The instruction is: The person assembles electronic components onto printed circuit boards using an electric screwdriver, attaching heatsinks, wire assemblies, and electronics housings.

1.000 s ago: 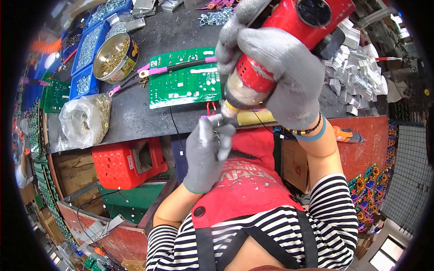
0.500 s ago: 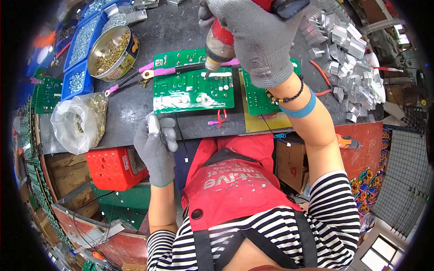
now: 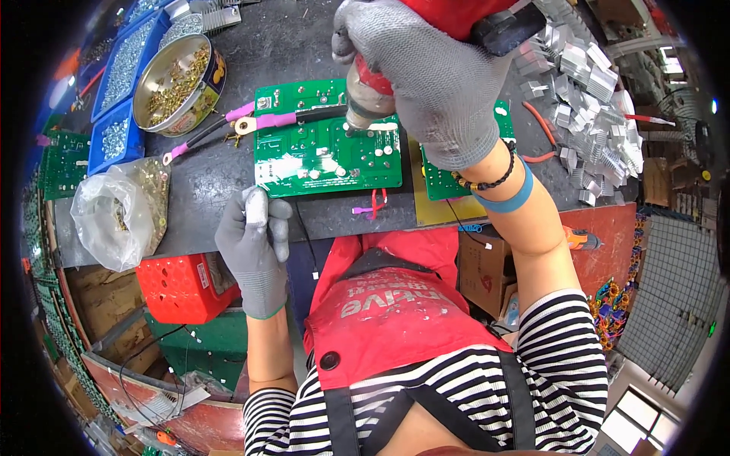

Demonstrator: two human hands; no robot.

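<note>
My right hand (image 3: 435, 85), in a grey glove, grips a red cordless drill (image 3: 456, 17). The drill's nose points down at a green circuit board (image 3: 293, 167), over the board's upper right part; the bit's contact point is hard to make out. A black cable with pink sleeves and ring terminals (image 3: 275, 120) runs across the board's upper part. My left hand (image 3: 252, 235), also gloved, is by the board's near left corner, its fingers curled together. Whatever they may hold is hidden. A second green board (image 3: 441, 178) lies partly under my right wrist.
Silver heat sinks (image 3: 585, 99) are heaped at the right. On the left stand a round tin of brass-coloured screws (image 3: 160, 114), blue bins (image 3: 114, 140) of small hardware and an open plastic bag (image 3: 114, 220). A red stool (image 3: 171, 292) is below the table's edge.
The view has shifted slightly. My right hand and the drill are a little lower and tilted differently over the board. My left hand stays by the board's near corner.
</note>
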